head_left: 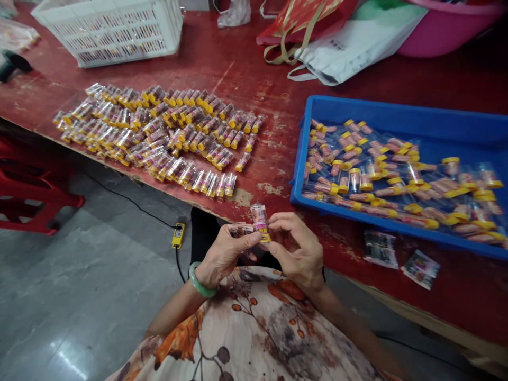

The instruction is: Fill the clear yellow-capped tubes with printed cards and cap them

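Observation:
Both hands meet just below the red table's front edge. My left hand [224, 254], with a green bangle on its wrist, pinches a small printed label sleeve [240, 229]. My right hand [296, 248] pinches a small clear tube with a yellow cap [261, 222], held upright, cap down. The tube and the sleeve touch between my fingertips. A blue tray [397, 114] on the right holds several unlabelled yellow-capped tubes. Rows of labelled tubes [159, 137] lie on the table at left.
Two loose printed sleeves [400, 256] lie on the red table [257, 69] in front of the tray. A white crate [111, 29], bags [337, 37] and a pink basin [448, 26] stand at the back. A red stool [32, 196] and a yellow cable switch [178, 235] are on the floor.

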A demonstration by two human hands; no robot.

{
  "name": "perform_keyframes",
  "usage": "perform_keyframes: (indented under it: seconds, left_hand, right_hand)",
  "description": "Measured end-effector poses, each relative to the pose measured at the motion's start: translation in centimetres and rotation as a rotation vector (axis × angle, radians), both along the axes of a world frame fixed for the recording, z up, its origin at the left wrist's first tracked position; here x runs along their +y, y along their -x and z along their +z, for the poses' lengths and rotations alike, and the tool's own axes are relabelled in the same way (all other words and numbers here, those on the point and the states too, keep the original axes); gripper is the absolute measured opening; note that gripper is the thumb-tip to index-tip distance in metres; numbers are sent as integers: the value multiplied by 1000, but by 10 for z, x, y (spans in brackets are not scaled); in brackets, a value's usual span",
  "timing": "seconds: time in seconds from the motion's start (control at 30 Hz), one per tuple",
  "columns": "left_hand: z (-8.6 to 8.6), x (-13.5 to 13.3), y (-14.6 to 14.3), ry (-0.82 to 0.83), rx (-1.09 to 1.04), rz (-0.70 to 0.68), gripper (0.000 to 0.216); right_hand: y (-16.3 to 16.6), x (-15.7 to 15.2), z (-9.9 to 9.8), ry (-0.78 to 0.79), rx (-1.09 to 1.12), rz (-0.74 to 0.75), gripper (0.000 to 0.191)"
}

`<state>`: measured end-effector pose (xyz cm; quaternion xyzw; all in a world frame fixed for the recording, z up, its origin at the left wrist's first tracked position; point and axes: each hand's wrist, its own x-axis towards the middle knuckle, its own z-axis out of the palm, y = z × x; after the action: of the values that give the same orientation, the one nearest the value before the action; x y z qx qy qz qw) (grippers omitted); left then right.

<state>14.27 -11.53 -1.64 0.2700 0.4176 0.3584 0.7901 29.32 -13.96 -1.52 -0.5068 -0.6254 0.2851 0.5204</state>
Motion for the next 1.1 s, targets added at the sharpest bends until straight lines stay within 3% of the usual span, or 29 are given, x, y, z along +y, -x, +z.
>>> perform_keyframes:
  seconds: [0.17, 0.43, 0.53, 0.67, 0.8, 0.93, 1.1]
  left_hand:
    - [0, -4, -2, -3, -17, -9, 30]
    - [1, -5, -2, 23, -41, 6, 24]
    - [-2, -4, -2, 22, -23, 24, 26]
    - [-6, -1, -2, -30, 64, 33, 29]
    - [-4, 5, -2, -192, 175, -28, 34]
    - [0, 18, -2, -326, 180, -25, 36]
    - [3, 42, 5, -243, 140, 137, 35]
  right_hand:
    - [4, -4, -1, -79, -62, -82, 17]
    - [4, -4, -6, -127, -102, -95, 19]
    - [0, -5, -7, -70, -89, -69, 19]
    - [-13, 0, -5, 148, 59, 73, 21]
    - [-15, 21, 3, 341, 177, 21, 28]
    - [-6, 48, 19, 407, 142, 26, 35]
    - [-2, 112, 37, 481, 231, 28, 37]
